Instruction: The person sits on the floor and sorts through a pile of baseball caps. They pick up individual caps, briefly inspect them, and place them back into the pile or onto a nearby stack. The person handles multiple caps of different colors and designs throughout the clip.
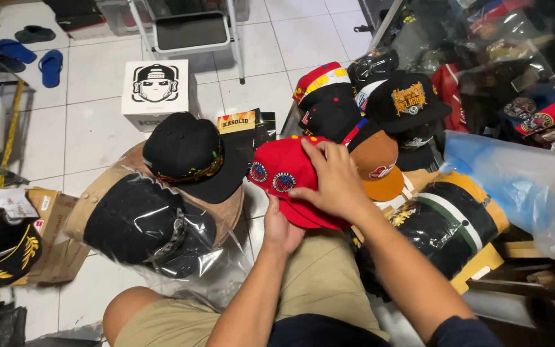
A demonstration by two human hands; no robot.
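Cap (288, 180) in red cloth sits over the person's lap, near the middle of the scene — the right hand (335, 183) lies spread across its crown with fingers curled onto it, while the left hand (282, 230) closes its grip on the rim from underneath. It looks light, soft in the crown and stiffer at the flat brim, so brim and rim seem the sure holds. Two round embroidered patches mark its left side — other caps crowd the floor around it, a black cap (191, 154) at left, an orange cap (377, 164) at right.
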